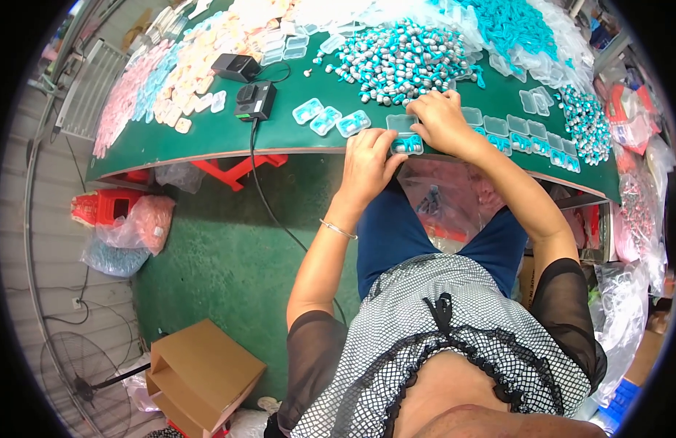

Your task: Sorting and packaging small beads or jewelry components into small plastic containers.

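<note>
A small, open clear plastic case (404,126) sits at the near edge of the green table (199,140), with blue bits in its bottom half. The left hand (369,155) has its thumb and fingers close together at the case's left side. The right hand (444,123) bends its fingers in by the right side; I can't tell if they pinch anything. The case looks light, stiff and a bit slippery. Its thin lid might crack, so the bottom's side walls seem best to hold.
</note>
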{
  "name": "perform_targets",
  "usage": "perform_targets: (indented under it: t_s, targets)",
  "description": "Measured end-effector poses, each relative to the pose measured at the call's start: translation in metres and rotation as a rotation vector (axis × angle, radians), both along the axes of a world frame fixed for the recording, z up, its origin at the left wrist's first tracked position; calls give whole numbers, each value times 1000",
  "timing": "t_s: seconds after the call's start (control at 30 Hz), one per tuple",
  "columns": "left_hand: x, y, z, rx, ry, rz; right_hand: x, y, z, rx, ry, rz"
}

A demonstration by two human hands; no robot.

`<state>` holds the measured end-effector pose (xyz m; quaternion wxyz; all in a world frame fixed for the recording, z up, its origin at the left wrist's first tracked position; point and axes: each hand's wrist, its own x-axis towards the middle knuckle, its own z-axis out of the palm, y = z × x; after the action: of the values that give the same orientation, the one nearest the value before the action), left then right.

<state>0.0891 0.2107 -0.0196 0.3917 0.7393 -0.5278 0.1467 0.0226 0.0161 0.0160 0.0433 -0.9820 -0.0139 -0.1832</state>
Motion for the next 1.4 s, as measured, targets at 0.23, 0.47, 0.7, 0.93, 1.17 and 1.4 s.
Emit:
perform_targets:
  t_s: [0.23,0.47,0.7,0.93,1.17,1.4]
  targets:
    - [-3,-5,10,-32,212,-4,-1,-18,6,283,-78,254]
    - [11,-12,1,2,13,-6,-15,-3,8,286,-39,431]
    - [12,-18,1,-48,55,-61,-14,2,-8,260,-120,329]
    - [12,-11,1,-39,-134,86,-20,-9,7,204,-191,310]
    - [-1,-10,21,-2,-218,225,-42,-62,5,155,-133,-13]
    - [-36,-58,17,139,-84,74,-45,-51,-3,-24,-116,-117]
